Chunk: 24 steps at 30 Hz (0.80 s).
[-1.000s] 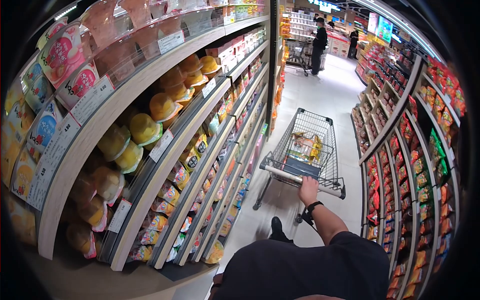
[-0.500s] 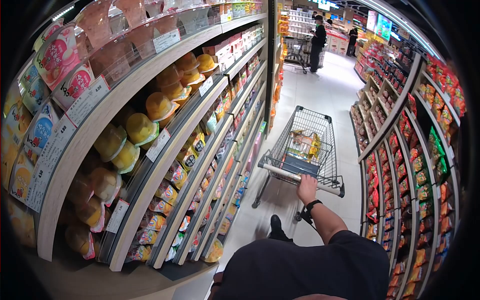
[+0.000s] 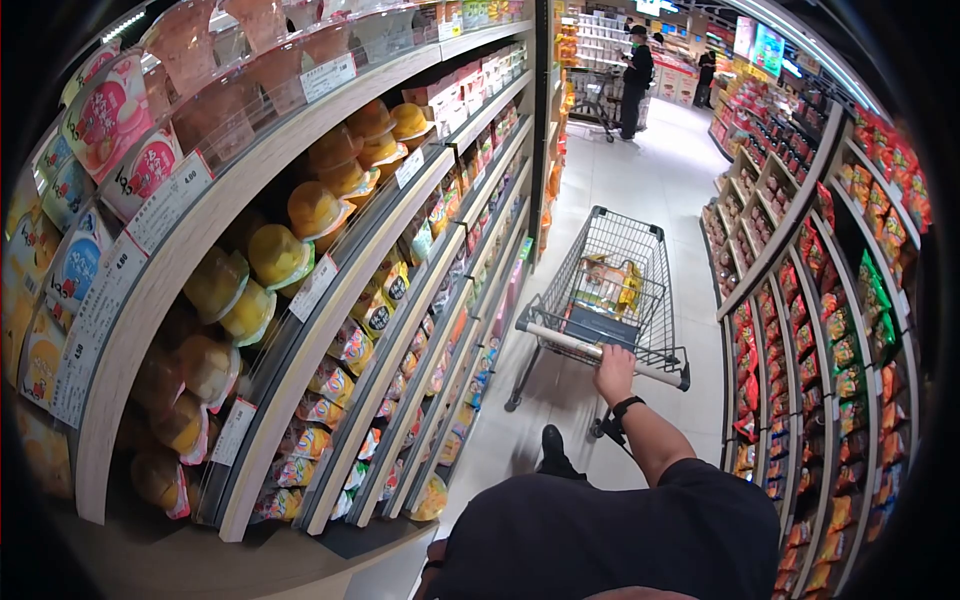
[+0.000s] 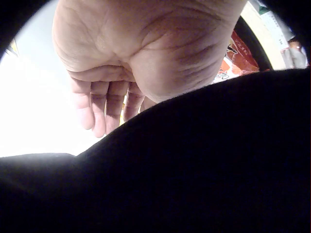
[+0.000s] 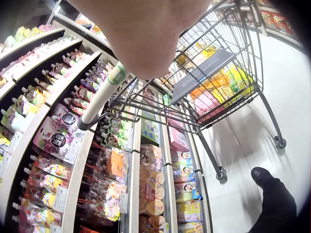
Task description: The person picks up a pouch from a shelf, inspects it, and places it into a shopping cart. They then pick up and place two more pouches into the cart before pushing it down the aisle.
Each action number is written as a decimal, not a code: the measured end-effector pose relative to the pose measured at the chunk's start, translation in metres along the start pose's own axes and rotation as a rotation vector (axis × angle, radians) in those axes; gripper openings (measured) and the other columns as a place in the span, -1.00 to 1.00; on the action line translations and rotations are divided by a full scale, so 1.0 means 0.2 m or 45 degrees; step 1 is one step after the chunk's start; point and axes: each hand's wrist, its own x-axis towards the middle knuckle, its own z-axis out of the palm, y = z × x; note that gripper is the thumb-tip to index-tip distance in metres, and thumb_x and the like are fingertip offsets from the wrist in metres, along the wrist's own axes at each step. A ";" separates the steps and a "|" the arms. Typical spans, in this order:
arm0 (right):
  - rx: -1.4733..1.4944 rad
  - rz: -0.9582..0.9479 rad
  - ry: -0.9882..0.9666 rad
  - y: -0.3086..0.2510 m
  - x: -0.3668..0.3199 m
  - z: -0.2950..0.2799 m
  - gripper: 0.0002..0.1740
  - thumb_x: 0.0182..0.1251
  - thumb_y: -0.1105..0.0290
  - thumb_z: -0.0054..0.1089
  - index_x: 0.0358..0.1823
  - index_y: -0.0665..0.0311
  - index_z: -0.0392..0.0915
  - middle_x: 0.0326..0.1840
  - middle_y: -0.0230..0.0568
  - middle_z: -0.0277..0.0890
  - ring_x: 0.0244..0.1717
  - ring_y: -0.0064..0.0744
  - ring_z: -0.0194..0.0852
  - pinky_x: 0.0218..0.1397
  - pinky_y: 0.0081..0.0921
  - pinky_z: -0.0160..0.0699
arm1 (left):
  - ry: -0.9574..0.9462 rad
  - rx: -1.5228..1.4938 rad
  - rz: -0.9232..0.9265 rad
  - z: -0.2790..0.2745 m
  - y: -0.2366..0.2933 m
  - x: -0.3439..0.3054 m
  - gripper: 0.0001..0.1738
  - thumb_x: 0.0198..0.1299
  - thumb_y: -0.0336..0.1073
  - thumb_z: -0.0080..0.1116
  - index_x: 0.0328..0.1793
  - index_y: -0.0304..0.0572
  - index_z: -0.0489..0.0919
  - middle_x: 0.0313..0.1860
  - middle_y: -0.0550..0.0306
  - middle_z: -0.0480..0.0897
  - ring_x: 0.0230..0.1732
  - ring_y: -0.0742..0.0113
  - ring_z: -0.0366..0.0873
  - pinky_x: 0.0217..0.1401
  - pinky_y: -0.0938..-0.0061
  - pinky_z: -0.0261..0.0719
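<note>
My right hand (image 3: 614,372) grips the pale handle bar (image 3: 562,341) of a wire shopping cart (image 3: 664,262), right of the bar's middle. Inside the cart lie packages in yellow and orange wrapping (image 3: 628,290), which the right wrist view shows through the wire beside a dark grey panel (image 5: 204,75). That view also shows the handle's white end and a green label, with the hand's underside above. In the left wrist view my left hand (image 4: 141,43) hangs with loose fingers and holds nothing, next to black clothing (image 4: 194,165). The head view does not show this hand.
Shelves (image 3: 330,250) with jelly cups and pouches line the left side. Racks of red and orange snack bags (image 3: 845,355) stand on the right. Pale floor (image 3: 625,185) runs between them. A person in dark clothes (image 3: 636,85) stands ahead beside another cart (image 3: 600,112).
The left shelves have shifted slightly left in the head view. The cart appears a touch higher in the picture. My right hand stays on the handle.
</note>
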 end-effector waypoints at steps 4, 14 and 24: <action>-0.001 0.005 0.003 0.01 0.00 0.01 -0.61 -0.05 0.39 0.28 -0.11 0.22 0.50 -0.19 -0.11 0.45 -0.06 -0.07 0.43 0.11 -0.14 0.30 | 0.050 0.063 0.034 0.02 0.01 -0.01 -0.61 0.38 0.00 -0.19 -0.22 0.10 0.66 -0.34 0.02 0.71 -0.32 -0.05 0.68 -0.31 0.01 0.60; -0.033 -0.021 -0.017 0.01 0.01 0.01 -0.56 0.02 0.38 0.25 0.02 0.19 0.51 -0.18 -0.17 0.46 -0.05 -0.14 0.44 0.13 -0.18 0.30 | -0.057 -0.544 -0.351 0.13 -0.05 -0.04 -0.52 0.33 0.06 -0.15 -0.12 -0.09 0.69 -0.15 -0.09 0.71 -0.07 -0.07 0.65 0.00 0.13 0.56; -0.041 0.006 -0.037 -0.01 0.02 -0.02 -0.59 0.04 0.41 0.24 0.00 0.20 0.52 -0.19 -0.16 0.45 -0.05 -0.14 0.43 0.14 -0.18 0.29 | -0.042 -0.489 -0.212 0.16 -0.11 -0.10 -0.54 0.27 0.07 -0.04 -0.08 -0.10 0.70 -0.16 -0.12 0.71 -0.06 -0.07 0.65 0.04 0.17 0.56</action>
